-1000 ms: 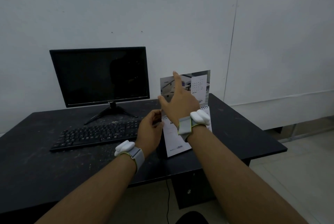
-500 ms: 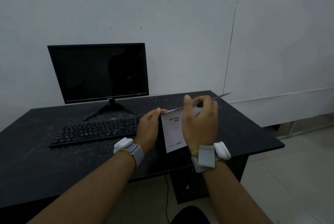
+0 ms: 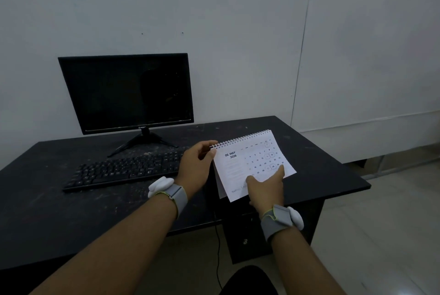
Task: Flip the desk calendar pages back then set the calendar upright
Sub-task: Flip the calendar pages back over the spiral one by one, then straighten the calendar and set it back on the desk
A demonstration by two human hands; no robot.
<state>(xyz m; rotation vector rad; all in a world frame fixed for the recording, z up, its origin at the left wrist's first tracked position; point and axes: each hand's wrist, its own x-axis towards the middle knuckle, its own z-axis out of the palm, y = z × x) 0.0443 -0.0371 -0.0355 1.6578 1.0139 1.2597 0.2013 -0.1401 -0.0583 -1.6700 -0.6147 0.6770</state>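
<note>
The scene is dim and evenly lit, with a cool grey-blue cast and no clear light source. Shadows are soft and faint. The white calendar page (image 3: 252, 163) at 4 o'clock from centre is the brightest surface, its print sharp enough to read "05. MAY 2026". The black monitor (image 3: 126, 92) at 9 o'clock shows no glare, only a dull reflection. Wide-angle distortion bends the wall seam (image 3: 303, 42) at 2 o'clock. Dust shows pale on the dark desk (image 3: 321, 163).

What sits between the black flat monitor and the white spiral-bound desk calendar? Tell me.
In the head view, only the right end of the black keyboard and bare dusty black desk lie between the monitor and the calendar; the left hand grips the calendar's corner.
</note>
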